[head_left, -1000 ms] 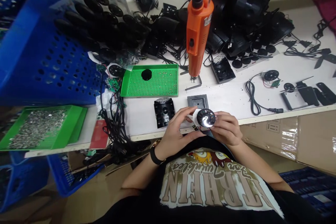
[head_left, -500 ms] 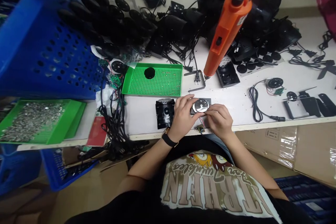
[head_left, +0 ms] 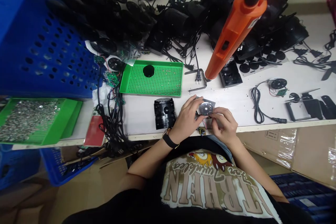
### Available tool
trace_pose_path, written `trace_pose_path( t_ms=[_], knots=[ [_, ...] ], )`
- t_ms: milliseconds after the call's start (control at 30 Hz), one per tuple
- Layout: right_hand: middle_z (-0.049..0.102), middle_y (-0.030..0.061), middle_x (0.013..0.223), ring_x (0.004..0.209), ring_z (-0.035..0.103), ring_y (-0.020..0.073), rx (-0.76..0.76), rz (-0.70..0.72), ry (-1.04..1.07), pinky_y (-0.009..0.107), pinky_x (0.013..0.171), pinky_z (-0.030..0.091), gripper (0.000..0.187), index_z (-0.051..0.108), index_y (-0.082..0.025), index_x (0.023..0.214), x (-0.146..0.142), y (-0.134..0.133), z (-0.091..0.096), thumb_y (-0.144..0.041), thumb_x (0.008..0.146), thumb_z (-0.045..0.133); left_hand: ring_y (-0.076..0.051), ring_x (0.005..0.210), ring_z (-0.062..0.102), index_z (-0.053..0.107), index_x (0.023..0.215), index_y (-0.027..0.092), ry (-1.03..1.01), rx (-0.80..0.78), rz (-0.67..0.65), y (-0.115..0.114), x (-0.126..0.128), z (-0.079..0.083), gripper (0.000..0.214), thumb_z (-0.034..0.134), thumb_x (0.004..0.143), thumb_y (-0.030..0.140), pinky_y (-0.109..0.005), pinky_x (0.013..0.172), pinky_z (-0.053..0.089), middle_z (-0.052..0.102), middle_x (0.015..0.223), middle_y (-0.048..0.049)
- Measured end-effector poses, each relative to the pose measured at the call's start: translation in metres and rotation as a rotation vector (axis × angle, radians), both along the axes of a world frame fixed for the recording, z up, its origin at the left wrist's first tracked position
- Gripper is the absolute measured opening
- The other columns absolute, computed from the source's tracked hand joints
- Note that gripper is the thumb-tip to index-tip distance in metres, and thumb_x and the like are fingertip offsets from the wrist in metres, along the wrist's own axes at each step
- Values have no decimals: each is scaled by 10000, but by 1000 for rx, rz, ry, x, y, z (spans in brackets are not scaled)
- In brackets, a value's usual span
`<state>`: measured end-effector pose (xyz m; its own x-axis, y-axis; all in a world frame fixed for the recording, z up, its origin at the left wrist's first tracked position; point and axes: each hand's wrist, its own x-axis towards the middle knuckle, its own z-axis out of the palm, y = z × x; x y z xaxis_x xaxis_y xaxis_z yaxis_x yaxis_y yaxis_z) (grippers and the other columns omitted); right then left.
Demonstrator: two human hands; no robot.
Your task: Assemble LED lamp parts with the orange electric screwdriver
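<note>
My left hand (head_left: 189, 116) is closed on a dark square plate (head_left: 211, 103) that carries a round silvery disc (head_left: 206, 109). Its fingers lie along the far side and the thumb along the near side. At the disc's right edge, the thumb and forefinger of my right hand (head_left: 225, 124) are pinched together; what lies between them is hidden. Thin wires run down from the disc toward a small circuit board (head_left: 202, 131) at the table's front edge. Left of my hands, an open black plastic housing (head_left: 165, 113) lies on the table.
An orange electric screwdriver (head_left: 233, 35) hangs over the table beyond my hands. A green perforated tray (head_left: 131, 89) holds small screws and a black disc. At far left are a blue basket (head_left: 52, 59) and a green scoop tray (head_left: 65, 122) of metal bits. Black cables (head_left: 112, 122) trail over the front edge.
The disc and plate have shifted slightly right and turned in my left hand. My right hand has moved a little right, its fingers still at the disc's edge. The whole view has shifted slightly.
</note>
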<state>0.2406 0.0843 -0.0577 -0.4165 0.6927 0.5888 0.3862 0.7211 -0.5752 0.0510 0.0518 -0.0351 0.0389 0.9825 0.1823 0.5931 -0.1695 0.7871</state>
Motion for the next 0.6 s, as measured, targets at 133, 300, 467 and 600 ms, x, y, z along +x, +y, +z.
trace_pose_path(
  t_ms=[133,300,467,600],
  knots=[
    [691,98,1032,972,698,234,-68,-2,21,424,828,630,263,681,-219,1041,2,-2,6,-54,855,598,-298,1344,534,557,1306,207,45,-5,23,-1,1,3,448,730,893,194,-510,1154,473,674,1332,-104],
    [650,165,1301,1249,642,307,-262,-44,12,535,1003,609,388,613,-212,1216,4,-4,0,-194,846,724,-329,1506,393,543,1327,225,21,-43,-34,4,-3,4,382,642,958,221,-587,1233,371,538,1540,-118],
    [568,197,1484,1337,626,294,-477,-52,71,522,1074,599,635,479,-219,1450,4,2,-15,-258,873,743,-305,1482,435,532,1351,232,-45,-42,-126,13,-9,3,363,597,995,264,-566,1232,377,597,1459,-119],
    [582,177,1497,1352,623,297,-542,81,44,511,1089,591,588,524,-227,1427,9,14,-9,-224,875,726,-298,1314,537,569,1311,212,8,-13,-42,6,-8,5,383,673,959,322,-524,1166,438,648,1343,-121]
  ],
)
